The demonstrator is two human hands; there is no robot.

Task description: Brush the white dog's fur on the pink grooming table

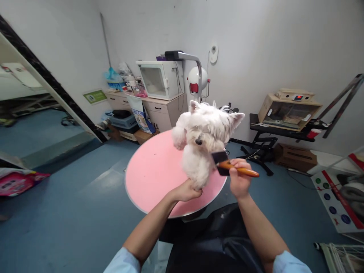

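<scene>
A fluffy white dog (209,127) is on a round pink table (153,170), its head turned toward me and slightly tilted. My left hand (187,190) is closed around the lower end of the dog's front leg (196,165), near the table's front edge. In my right hand (240,178) is a slicker brush (239,168) with an orange wooden handle and a dark square head. The brush head is beside the dog's chest and leg; whether its pins touch the fur I cannot tell.
A metal grooming arm (195,58) rises behind the dog. Against the back wall stand a cabinet (159,110) and a white glass-fronted box (159,79). To the right, a black stand (273,131) carries a wooden case (287,112). A mirror (36,102) leans at left.
</scene>
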